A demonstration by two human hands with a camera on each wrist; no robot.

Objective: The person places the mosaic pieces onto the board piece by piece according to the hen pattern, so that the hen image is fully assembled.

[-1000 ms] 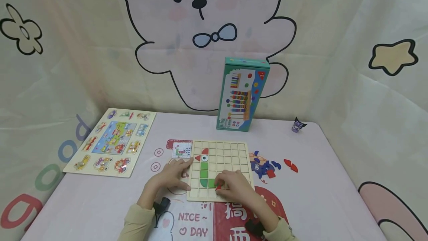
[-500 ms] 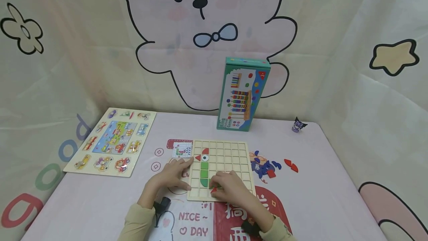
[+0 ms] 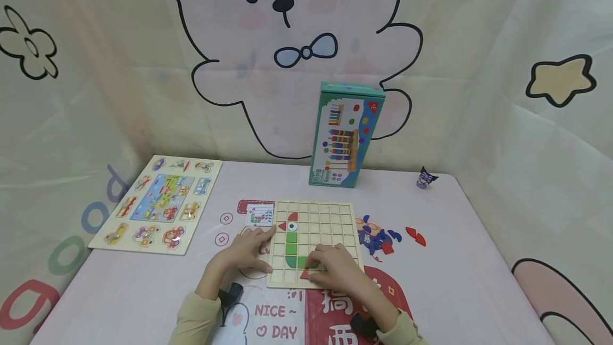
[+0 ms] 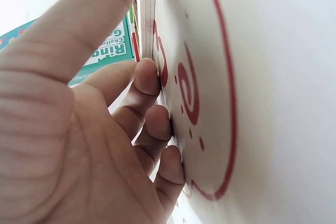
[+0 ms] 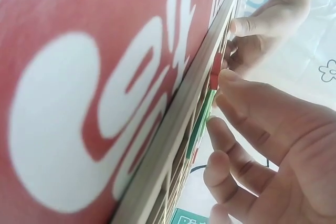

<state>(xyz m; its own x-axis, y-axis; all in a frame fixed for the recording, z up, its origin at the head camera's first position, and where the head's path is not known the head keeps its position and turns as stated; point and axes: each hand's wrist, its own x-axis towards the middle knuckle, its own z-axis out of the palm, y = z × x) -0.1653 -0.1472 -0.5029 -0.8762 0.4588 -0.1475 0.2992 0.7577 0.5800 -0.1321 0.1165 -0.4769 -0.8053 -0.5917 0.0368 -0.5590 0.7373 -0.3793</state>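
In the head view a wooden grid board (image 3: 330, 228) carries a bird-like figure of a red beak piece (image 3: 282, 226), an eye piece (image 3: 292, 226) and green pieces (image 3: 291, 249). My left hand (image 3: 246, 252) rests along the board's left edge, thumb and index finger spread against it. Over the lower middle of the board, my right hand (image 3: 335, 268) pinches a small red triangle piece (image 3: 304, 274) at the thumb tip, just below the green row. The right wrist view shows the red piece (image 5: 214, 72) against the board, beside a green piece (image 5: 199, 124); the index fingertip partly hides behind the thumb.
A small pattern card (image 3: 260, 215) lies by the board's upper left. Blue pieces (image 3: 375, 241), a red square (image 3: 387, 248) and red pieces (image 3: 415, 236) lie to the right. A vehicle puzzle (image 3: 155, 204), a green box (image 3: 347, 134) and a figurine (image 3: 425, 178) stand farther off.
The red triangle piece has shifted left and slightly toward the person. The right hand went left, then back right a little, so more of the piece shows. The left hand stayed put.
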